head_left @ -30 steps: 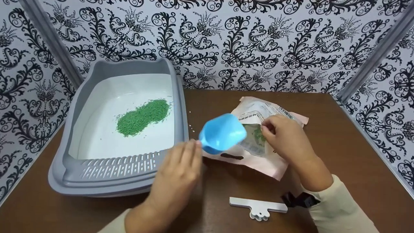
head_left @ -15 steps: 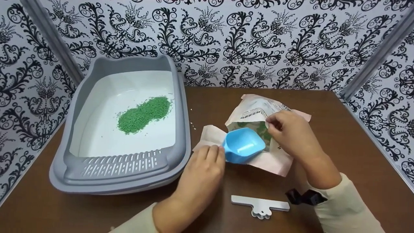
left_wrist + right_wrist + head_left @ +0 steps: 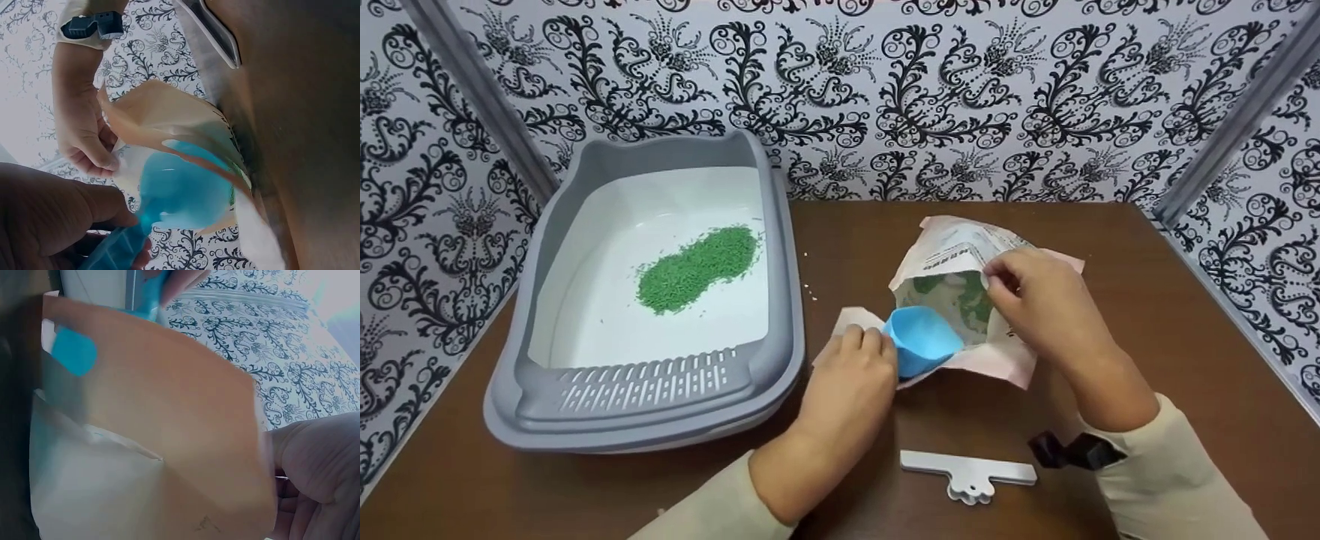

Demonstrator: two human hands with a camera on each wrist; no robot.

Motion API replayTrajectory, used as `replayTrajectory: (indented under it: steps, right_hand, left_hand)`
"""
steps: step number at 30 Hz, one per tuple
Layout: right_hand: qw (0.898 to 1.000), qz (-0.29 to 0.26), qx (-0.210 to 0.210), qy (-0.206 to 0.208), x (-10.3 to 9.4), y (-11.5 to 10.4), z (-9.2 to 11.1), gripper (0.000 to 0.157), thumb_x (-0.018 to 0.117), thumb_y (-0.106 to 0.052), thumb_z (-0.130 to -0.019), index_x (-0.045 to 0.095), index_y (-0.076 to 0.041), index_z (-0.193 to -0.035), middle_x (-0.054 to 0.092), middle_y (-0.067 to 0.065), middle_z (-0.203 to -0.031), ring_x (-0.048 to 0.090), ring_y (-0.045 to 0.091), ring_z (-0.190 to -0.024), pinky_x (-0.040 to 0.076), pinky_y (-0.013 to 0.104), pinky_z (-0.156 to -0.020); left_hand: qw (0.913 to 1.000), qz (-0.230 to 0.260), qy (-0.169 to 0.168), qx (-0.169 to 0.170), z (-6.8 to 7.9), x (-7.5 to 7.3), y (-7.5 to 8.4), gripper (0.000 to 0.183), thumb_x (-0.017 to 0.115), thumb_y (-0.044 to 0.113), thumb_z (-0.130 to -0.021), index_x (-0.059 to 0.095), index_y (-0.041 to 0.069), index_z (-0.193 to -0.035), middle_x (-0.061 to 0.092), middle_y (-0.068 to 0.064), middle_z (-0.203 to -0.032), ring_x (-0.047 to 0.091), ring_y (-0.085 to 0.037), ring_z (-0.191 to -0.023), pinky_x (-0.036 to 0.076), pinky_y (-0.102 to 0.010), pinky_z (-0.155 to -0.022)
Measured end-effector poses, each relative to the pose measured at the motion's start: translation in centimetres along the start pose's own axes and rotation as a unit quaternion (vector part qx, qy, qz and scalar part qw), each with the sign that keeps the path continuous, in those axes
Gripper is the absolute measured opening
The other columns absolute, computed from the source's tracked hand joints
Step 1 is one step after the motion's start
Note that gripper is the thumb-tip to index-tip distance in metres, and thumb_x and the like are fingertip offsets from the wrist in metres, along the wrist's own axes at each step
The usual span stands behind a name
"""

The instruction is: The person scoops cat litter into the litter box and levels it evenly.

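Note:
My left hand grips the handle of a light blue scoop, whose bowl is at the mouth of a pale pink paper bag lying on the table. In the left wrist view the scoop sits behind the bag's upper edge, its bowl partly hidden. My right hand pinches the rim of the bag's mouth and keeps it parted; green pellets show inside. The right wrist view has the bag filling most of it, with a bit of the scoop visible through the handle hole.
At the left stands a grey-rimmed litter box holding a patch of green pellets. A white bag clip lies in front of the bag. Small white crumbs lie beside the box. Patterned walls enclose the brown table.
My left hand has carried the scoop rightward from beside the box to the bag's mouth, lowering it there. The right hand stays at the bag's rim, and the mouth shows wider.

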State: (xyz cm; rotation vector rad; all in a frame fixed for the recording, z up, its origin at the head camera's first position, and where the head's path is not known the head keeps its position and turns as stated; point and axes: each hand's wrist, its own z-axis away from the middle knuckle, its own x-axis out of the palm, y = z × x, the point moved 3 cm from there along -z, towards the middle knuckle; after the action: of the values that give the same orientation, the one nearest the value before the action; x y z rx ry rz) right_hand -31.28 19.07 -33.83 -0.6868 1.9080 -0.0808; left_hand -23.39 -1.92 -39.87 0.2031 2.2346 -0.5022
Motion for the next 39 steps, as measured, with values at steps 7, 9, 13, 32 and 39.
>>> replayTrajectory:
  steps: [7, 9, 13, 32, 39]
  right_hand:
    - [1.000, 0.008, -0.019, 0.021, -0.1, 0.0, 0.0, 0.012, 0.063, -0.004, -0.093, 0.075, -0.001, -0.095, 0.071, 0.013, -0.091, 0.062, 0.027, -0.080, 0.050, 0.041, -0.072]
    - [0.999, 0.009, -0.024, 0.023, 0.0, 0.0, 0.0, 0.012, 0.063, -0.003, -0.092, 0.075, -0.001, -0.095, 0.071, 0.013, -0.090, 0.061, 0.027, -0.079, 0.050, 0.040, -0.072]
    - [0.999, 0.009, -0.027, 0.025, 0.0, 0.0, 0.0, 0.012, 0.064, -0.003, -0.092, 0.075, -0.002, -0.094, 0.071, 0.013, -0.090, 0.062, 0.027, -0.079, 0.050, 0.041, -0.072]
    - [0.999, 0.010, -0.027, 0.028, 0.4, -0.3, -0.1, 0.010, 0.064, -0.004, -0.093, 0.074, -0.003, -0.095, 0.069, 0.015, -0.092, 0.060, 0.030, -0.083, 0.051, 0.046, -0.076]
    - [0.999, 0.013, -0.024, 0.024, 0.4, -0.3, 0.0, 0.011, 0.063, -0.004, -0.093, 0.074, -0.003, -0.095, 0.068, 0.015, -0.092, 0.060, 0.031, -0.084, 0.051, 0.047, -0.078]
  left_hand:
    - [0.9999, -0.001, -0.016, -0.004, -1.2, 0.8, 0.8, 0.014, 0.072, 0.011, -0.088, 0.078, 0.010, -0.100, 0.067, 0.000, -0.083, 0.058, -0.017, -0.082, 0.052, -0.029, -0.073]
    - [0.9997, 0.006, -0.021, -0.004, -1.6, 0.9, 1.1, 0.013, 0.072, 0.011, -0.088, 0.079, 0.011, -0.100, 0.067, 0.001, -0.083, 0.059, -0.016, -0.082, 0.052, -0.028, -0.073]
    - [0.9992, 0.025, -0.032, -0.004, -2.6, 1.2, 1.6, 0.012, 0.071, 0.010, -0.089, 0.079, 0.012, -0.097, 0.067, 0.001, -0.083, 0.059, -0.016, -0.082, 0.051, -0.027, -0.072]
    - [0.9798, 0.081, -0.183, -0.010, -7.6, 3.4, 4.1, 0.018, 0.067, 0.026, -0.098, 0.081, 0.019, -0.107, 0.074, 0.001, -0.104, 0.060, -0.018, -0.096, 0.054, -0.031, -0.083]
    - [0.9723, 0.112, -0.204, -0.026, -8.2, 3.9, 3.7, 0.020, 0.069, 0.024, -0.096, 0.080, 0.016, -0.110, 0.076, -0.003, -0.107, 0.065, -0.021, -0.100, 0.058, -0.034, -0.088]
